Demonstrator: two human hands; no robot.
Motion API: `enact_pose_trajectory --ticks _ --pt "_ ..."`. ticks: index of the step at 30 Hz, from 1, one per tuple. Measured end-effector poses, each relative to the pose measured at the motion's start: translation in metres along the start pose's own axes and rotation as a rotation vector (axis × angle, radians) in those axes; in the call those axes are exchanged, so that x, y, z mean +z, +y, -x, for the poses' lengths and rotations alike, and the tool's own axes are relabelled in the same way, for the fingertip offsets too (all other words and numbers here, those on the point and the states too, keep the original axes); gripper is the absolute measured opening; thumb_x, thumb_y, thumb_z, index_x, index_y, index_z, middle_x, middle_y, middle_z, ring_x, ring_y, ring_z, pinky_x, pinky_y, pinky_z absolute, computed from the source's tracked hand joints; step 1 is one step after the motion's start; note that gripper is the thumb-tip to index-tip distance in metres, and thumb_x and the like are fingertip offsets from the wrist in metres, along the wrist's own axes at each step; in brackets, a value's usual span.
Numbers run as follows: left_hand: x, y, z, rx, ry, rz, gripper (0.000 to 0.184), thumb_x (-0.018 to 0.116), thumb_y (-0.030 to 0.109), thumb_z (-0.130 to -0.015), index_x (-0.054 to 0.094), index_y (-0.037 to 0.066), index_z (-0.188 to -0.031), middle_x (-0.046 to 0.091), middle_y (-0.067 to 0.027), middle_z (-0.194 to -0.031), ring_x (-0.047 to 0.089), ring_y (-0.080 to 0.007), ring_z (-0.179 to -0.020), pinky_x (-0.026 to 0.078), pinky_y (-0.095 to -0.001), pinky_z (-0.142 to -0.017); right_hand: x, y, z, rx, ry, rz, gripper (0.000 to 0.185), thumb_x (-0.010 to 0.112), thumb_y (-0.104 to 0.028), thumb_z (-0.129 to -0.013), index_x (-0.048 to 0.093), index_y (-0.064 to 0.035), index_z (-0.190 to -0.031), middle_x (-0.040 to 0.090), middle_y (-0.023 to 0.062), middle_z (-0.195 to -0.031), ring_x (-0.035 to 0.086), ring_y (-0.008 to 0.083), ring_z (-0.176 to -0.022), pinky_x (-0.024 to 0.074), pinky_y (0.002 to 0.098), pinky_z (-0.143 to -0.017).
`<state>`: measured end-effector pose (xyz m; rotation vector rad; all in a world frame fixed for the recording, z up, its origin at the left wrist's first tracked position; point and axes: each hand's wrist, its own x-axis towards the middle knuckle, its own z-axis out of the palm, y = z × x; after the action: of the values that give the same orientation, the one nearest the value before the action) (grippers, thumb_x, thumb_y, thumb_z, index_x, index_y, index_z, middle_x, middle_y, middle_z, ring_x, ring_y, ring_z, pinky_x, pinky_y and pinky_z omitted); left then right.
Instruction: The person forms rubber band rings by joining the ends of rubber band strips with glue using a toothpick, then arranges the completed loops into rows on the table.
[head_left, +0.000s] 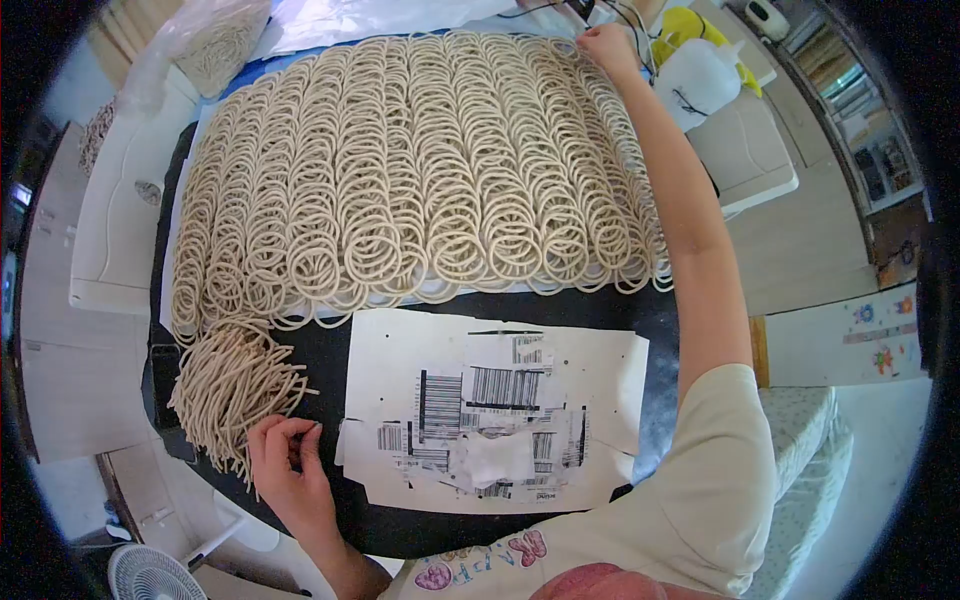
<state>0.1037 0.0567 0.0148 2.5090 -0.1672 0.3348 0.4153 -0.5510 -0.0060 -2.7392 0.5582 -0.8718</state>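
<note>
My left hand (288, 462) is at the lower right edge of a loose bundle of short beige cords (232, 390), fingers curled in. Whether a cord is between the fingertips, I cannot tell. My right arm stretches to the far right, where my right hand (606, 46) is closed at the back corner of the ring rows. What its fingers hold is too small to make out. Beige cord rings (430, 170) lie overlapped in long columns across the table.
In front of the rings lies a white sheet (400, 345) with barcode labels on the black table top (500, 305). A white jug-like container (698, 85) and cables stand at the back right. A plastic bag (215, 50) of cords is back left, a fan (155, 575) lower left.
</note>
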Motion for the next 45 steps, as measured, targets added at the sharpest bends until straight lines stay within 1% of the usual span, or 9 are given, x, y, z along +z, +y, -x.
enact_pose_trajectory --ticks 5,7,12,16,19,24,34,37,45 --pt "-0.001 -0.006 0.005 -0.097 0.126 0.194 0.008 0.066 -0.003 -0.081 0.061 -0.001 -0.087 0.061 -0.0080 -0.085 0.056 -0.0132 -0.067 0.043 -0.0222 -0.058 -0.061 -0.063 0.035 -0.078 0.027 -0.372 0.029 0.064 -0.031 -0.086 0.071 -0.0054 -0.096 0.069 0.0052 -0.075 0.064 0.0121 -0.066 0.0514 0.0278 -0.064" --pt "-0.004 -0.002 0.010 -0.296 0.179 0.397 0.006 0.065 -0.003 -0.083 0.061 -0.001 -0.088 0.063 -0.0074 -0.082 0.056 -0.0112 -0.065 0.043 -0.0204 -0.057 -0.117 -0.132 0.083 -0.106 -0.056 -0.527 0.020 0.061 -0.016 -0.087 0.071 0.0001 -0.092 0.065 0.0057 -0.065 0.063 0.0111 -0.054 0.0453 0.0258 -0.046" --pt "-0.023 0.028 0.024 -0.171 0.313 0.772 0.017 0.066 -0.004 -0.081 0.055 -0.001 -0.094 0.064 -0.0120 -0.080 0.058 -0.0117 -0.062 0.045 -0.0184 -0.050 -0.187 -0.224 0.224 -0.383 -0.644 -0.852 0.014 0.065 -0.010 -0.086 0.069 -0.0032 -0.098 0.068 0.0023 -0.094 0.061 0.0088 -0.084 0.0498 0.0253 -0.079" --pt "-0.033 0.071 0.046 -0.179 0.149 1.061 0.022 0.070 0.009 -0.077 0.053 0.002 -0.090 0.060 -0.0091 -0.070 0.056 -0.0118 -0.051 0.039 -0.0185 -0.041 -0.228 -0.268 0.335 -0.845 -0.958 -1.156 0.052 0.072 -0.008 -0.080 0.050 -0.0060 -0.127 0.060 0.0101 -0.115 0.060 0.0272 -0.103 0.0460 0.0337 -0.092" --pt "-0.034 0.081 0.056 -0.214 0.091 1.192 0.021 0.069 0.007 -0.077 0.053 0.002 -0.091 0.060 -0.0094 -0.069 0.056 -0.0126 -0.051 0.039 -0.0180 -0.040 -0.245 -0.273 0.372 -0.612 -1.409 -1.202 0.044 0.069 -0.010 -0.083 0.052 -0.0027 -0.122 0.060 0.0134 -0.110 0.060 0.0248 -0.104 0.0488 0.0339 -0.087" --pt "-0.032 0.057 0.069 -0.193 0.056 1.314 0.017 0.059 -0.010 -0.081 0.055 -0.003 -0.096 0.065 -0.0149 -0.081 0.066 -0.0191 -0.071 0.054 -0.0258 -0.062 -0.251 -0.244 0.366 -0.280 -1.234 -1.371 0.021 0.065 -0.001 -0.085 0.060 0.0012 -0.105 0.061 0.0082 -0.098 0.060 0.0169 -0.094 0.0497 0.0308 -0.077" --pt "0.010 0.067 0.087 -0.258 -0.247 1.292 0.010 0.064 -0.007 -0.081 0.067 -0.004 -0.091 0.069 -0.0145 -0.085 0.069 -0.0192 -0.071 0.054 -0.0246 -0.059 -0.255 -0.201 0.373 -0.308 -1.224 -1.457 0.014 0.073 -0.001 -0.077 0.072 -0.0001 -0.091 0.065 0.0111 -0.093 0.061 0.0124 -0.082 0.0498 0.0252 -0.068" --pt "0.015 0.068 0.092 -0.160 -0.272 1.158 0.013 0.069 -0.004 -0.079 0.069 -0.002 -0.092 0.070 -0.0113 -0.085 0.067 -0.0153 -0.070 0.053 -0.0230 -0.059 -0.265 -0.200 0.379 0.120 -1.383 -1.168 0.014 0.074 -0.002 -0.077 0.070 0.0012 -0.089 0.066 0.0088 -0.087 0.062 0.0102 -0.076 0.0506 0.0235 -0.064" --pt "0.029 0.068 0.097 0.040 -0.203 0.908 0.018 0.073 0.000 -0.075 0.071 0.003 -0.092 0.069 -0.0094 -0.083 0.064 -0.0145 -0.065 0.049 -0.0237 -0.055 -0.247 -0.188 0.395 -0.234 -1.148 -0.911 0.015 0.070 0.002 -0.079 0.068 -0.0014 -0.093 0.066 0.0039 -0.083 0.062 0.0093 -0.072 0.0507 0.0225 -0.063"
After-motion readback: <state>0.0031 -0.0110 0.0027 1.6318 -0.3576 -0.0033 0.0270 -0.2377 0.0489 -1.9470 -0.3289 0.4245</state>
